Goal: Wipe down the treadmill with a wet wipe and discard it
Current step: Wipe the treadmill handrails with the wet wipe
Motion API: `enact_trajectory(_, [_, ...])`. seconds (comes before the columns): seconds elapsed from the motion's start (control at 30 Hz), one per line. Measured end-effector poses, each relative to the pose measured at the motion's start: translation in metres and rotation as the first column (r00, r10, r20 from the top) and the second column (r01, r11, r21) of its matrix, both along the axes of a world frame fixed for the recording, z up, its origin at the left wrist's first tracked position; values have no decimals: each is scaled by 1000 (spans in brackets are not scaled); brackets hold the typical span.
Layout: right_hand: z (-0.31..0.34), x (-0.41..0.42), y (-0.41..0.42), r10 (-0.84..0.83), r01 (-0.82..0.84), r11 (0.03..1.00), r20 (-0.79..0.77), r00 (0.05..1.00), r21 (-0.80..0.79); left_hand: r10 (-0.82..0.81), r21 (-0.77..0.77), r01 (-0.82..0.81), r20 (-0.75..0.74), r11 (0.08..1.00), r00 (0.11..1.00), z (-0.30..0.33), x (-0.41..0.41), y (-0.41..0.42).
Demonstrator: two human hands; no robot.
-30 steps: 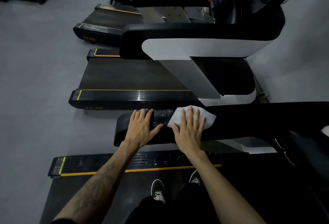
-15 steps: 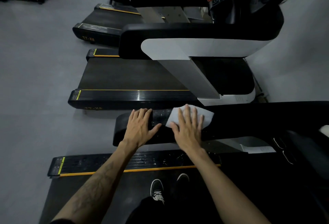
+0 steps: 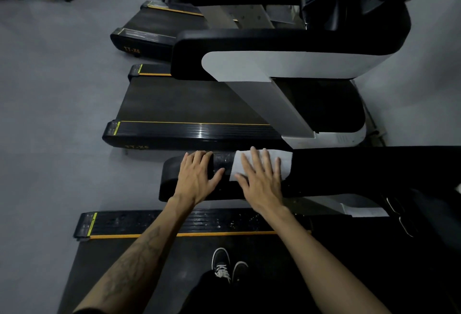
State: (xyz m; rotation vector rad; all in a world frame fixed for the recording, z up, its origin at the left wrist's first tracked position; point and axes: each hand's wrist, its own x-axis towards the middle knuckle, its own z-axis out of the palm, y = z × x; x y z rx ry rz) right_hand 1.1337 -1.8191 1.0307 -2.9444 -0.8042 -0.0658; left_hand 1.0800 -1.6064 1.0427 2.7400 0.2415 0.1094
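Grey gym floor [image 3: 57, 114], flat right hand [image 3: 262, 184] pressing wipe [image 3: 287, 164] on handrail [image 3: 361, 169], left hand [image 3: 197, 176] flat

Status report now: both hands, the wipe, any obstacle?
Left hand flat on handrail. Right hand presses wet wipe on it. No obstacle seen.

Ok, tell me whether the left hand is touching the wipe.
Apart. The head view shows the left hand flat on the black handrail, with a strip of bare rail between its thumb and the wipe under the right hand.

dim gym, grey floor [image 3: 55, 104], neighbouring treadmills [image 3: 189, 111] alongside.
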Motion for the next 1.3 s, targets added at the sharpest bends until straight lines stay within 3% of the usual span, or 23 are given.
enact_trajectory(0.07, [-1,2,-28,189,-188,981,42,981,-38,7,-12,-7,-11,1000,1000,1,1,-1])
enact_trajectory(0.13, [1,10,-51,270,-266,961,57,961,-74,17,-24,-18,-27,1000,999,2,2,-2])
enact_trajectory(0.37, [15,17,6,-73,74,997,-88,993,4,54,8,-54,-76,999,996,8,4,-7])
enact_trajectory(0.53, [8,21,-22,272,-269,961,29,962,-67,83,11,-83,-6,996,997,2,1,-13])
enact_trajectory(0.6, [9,26,-41,337,-333,940,54,940,-74,86,16,-86,-10,996,996,3,2,-13])
enact_trajectory(0.83, [25,32,24,-80,75,996,-112,990,-46,44,40,-42,-52,998,998,3,3,-5])
enact_trajectory(0.93, [25,24,44,-43,38,998,-115,992,-47,13,46,-12,-38,999,999,2,2,-1])
enact_trajectory(1.1, [13,16,8,187,-187,982,-10,982,-22,-90,37,92,-47,995,995,1,3,17])
enact_trajectory(1.17, [13,20,1,133,-134,991,-25,991,-19,-121,45,123,-47,991,992,2,2,25])
enact_trajectory(1.3, [19,14,41,-154,155,988,-117,981,3,-60,34,60,8,998,998,6,-2,35])
